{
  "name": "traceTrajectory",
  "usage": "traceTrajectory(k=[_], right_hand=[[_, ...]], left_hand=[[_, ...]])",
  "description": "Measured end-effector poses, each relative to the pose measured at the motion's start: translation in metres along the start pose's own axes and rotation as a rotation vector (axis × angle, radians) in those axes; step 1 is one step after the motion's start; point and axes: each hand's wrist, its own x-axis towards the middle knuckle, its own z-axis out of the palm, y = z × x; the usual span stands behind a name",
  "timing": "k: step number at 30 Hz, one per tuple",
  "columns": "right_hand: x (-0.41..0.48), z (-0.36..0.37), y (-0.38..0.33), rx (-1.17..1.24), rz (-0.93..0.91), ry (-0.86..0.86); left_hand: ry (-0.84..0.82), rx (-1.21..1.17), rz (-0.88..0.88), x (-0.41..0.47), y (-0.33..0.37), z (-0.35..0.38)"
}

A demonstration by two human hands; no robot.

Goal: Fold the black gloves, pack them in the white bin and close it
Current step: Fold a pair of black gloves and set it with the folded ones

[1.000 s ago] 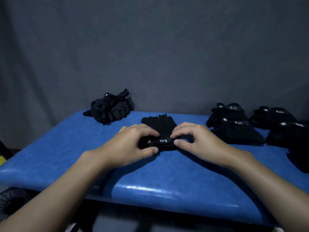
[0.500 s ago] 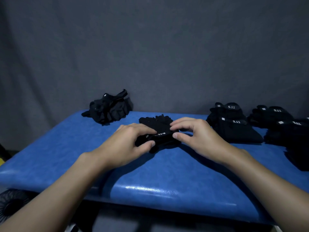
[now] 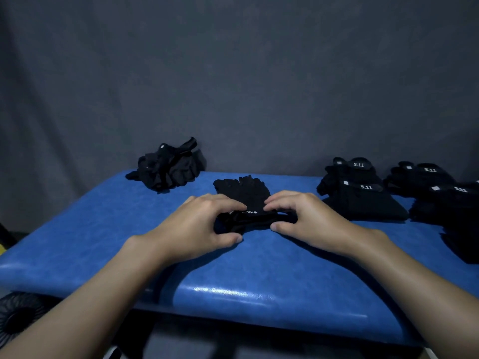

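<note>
Since a second ago the cuff end of the black gloves (image 3: 243, 193) has come up off the blue surface (image 3: 233, 275) and begun rolling toward the fingertips, its white label now tipped and half hidden. The left hand (image 3: 197, 226) and right hand (image 3: 305, 221) each pinch that cuff, fingers (image 3: 225, 203) curled narrow over it and thumbs beneath. I judge the fold only begun; folded pairs (image 3: 360, 200) wait at the right, a loose heap (image 3: 168, 169) lies behind, and the white bin is not in view.
</note>
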Motion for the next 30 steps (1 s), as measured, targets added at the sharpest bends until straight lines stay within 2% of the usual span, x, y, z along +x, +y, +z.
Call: traceTrajectory(k=[17,23,30], right_hand=[[-0.003,0.0,-0.001,-0.201,-0.059,-0.048],[-0.004,-0.002,-0.002,-0.207,-0.068,-0.029],[-0.005,-0.002,-0.009,-0.248,-0.052,-0.041]], left_hand=[[0.061,0.034,0.02,-0.001,0.004,-0.003],[-0.026,-0.085,-0.052,-0.005,-0.009,0.002],[-0.074,-0.004,-0.058,-0.005,-0.016,0.007]])
